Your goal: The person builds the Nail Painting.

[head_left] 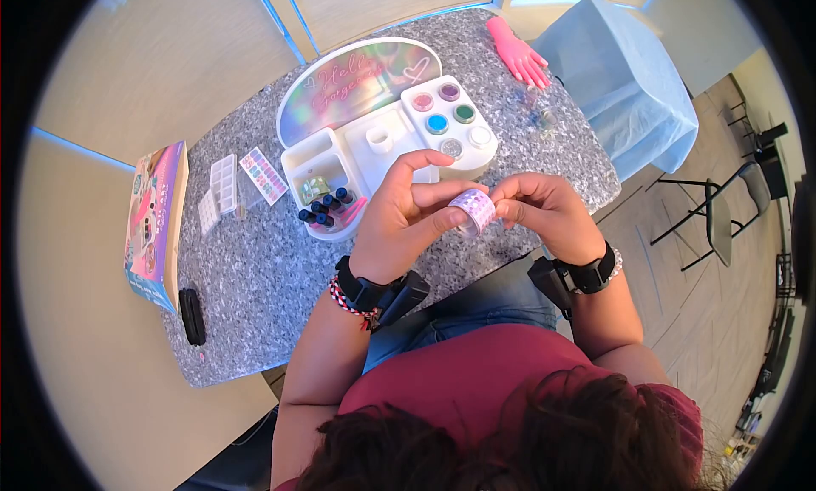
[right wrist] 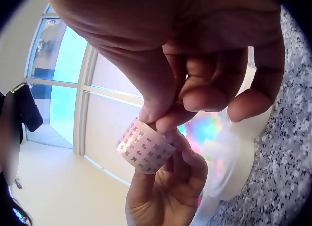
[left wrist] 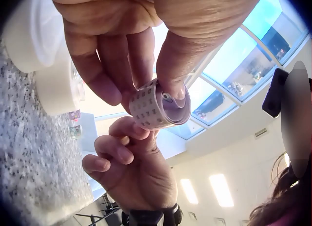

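Observation:
A rolled pink sticker strip (head_left: 478, 211) with rows of small letters is held between both hands above the table's front edge. The left hand (head_left: 399, 215) pinches the roll, its thumb inside the curl in the left wrist view, where the roll (left wrist: 155, 108) shows its open end. With thumb and fingertip, the right hand (head_left: 552, 215) pinches the roll's other edge. In the right wrist view the strip (right wrist: 145, 145) curves outward below the right thumb and finger (right wrist: 168, 116).
Behind the hands stands a white organizer (head_left: 387, 164) with nail polish bottles (head_left: 327, 209) and glitter pots (head_left: 437, 124). A pink hand model (head_left: 517, 53) lies at the back. Leftward are a box (head_left: 157, 223), sticker sheet (head_left: 263, 175), white tray (head_left: 223, 183) and black case (head_left: 193, 317).

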`<move>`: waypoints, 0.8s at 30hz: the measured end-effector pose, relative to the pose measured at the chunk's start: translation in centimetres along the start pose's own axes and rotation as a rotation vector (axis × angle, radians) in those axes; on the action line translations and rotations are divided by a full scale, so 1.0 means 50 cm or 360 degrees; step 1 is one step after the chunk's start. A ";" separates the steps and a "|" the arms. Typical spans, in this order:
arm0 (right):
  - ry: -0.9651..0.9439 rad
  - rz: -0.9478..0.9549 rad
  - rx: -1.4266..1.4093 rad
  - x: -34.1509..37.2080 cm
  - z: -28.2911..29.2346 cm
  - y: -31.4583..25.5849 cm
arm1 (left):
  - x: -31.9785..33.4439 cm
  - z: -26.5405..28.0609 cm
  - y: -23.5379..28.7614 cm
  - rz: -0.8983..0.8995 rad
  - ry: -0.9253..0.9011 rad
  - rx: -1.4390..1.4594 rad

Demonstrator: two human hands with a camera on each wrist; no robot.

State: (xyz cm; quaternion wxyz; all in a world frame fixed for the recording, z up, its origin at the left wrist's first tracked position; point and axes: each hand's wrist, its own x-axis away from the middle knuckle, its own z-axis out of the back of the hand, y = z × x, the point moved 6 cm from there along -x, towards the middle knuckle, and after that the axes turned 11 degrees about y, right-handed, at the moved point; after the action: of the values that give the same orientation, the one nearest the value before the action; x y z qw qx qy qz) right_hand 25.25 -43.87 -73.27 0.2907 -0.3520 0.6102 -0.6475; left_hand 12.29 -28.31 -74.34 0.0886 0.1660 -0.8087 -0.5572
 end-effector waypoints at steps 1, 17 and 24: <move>-0.0001 0.0000 0.0000 -0.001 0.000 0.001 | 0.000 0.000 -0.001 0.0003 0.0000 0.0003; -0.0244 -0.0131 -0.0207 0.007 -0.003 0.005 | 0.003 -0.003 0.005 0.0080 0.0043 0.0020; -0.0063 -0.0071 0.0007 -0.014 0.030 -0.034 | -0.004 0.017 -0.013 0.0042 0.0248 0.0080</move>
State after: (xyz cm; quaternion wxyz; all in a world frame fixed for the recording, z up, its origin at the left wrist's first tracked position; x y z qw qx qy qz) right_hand 26.96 -44.04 -71.62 0.2889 -0.3775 0.5951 -0.6480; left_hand 12.30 -27.73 -75.23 0.1544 0.2002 -0.8152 -0.5210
